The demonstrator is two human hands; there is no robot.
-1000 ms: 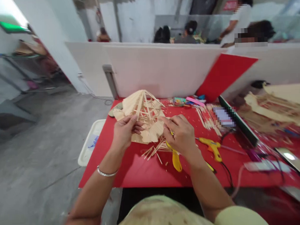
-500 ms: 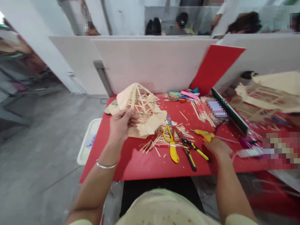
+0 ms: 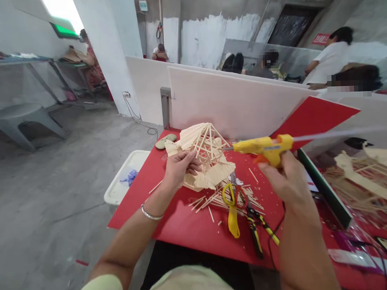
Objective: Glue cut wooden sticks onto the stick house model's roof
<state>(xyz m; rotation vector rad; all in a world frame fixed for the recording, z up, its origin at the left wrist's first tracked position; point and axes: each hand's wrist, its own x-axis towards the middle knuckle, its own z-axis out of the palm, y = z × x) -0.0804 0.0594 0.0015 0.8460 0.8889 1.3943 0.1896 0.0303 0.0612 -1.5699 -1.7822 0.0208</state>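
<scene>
A house-like model of thin wooden sticks (image 3: 209, 146) stands on the red tabletop, its peaked frame part covered by rows of sticks. At its near left side my left hand (image 3: 183, 168) is closed, thumb and fingers pinching a stick at the model's edge; the exact grip is partly hidden. My right hand (image 3: 288, 177) wraps round the handle of a yellow hot glue gun (image 3: 263, 146). Raised above the table, the gun points left, its nozzle near the model's right side. A long glue stick, blurred, sticks out of its back.
Loose sticks (image 3: 211, 199), scissors (image 3: 234, 209) and yellow-black pliers (image 3: 255, 233) lie in front of the model. A green-edged board (image 3: 325, 189) divides off another stick structure (image 3: 365, 168) at right. White panels (image 3: 230, 101) stand behind; a white tub (image 3: 114, 188) is at left. Several people are beyond.
My right hand has lifted the glue gun off the table and brought it up toward the model. My left hand stays at the model. The camera view has shifted.
</scene>
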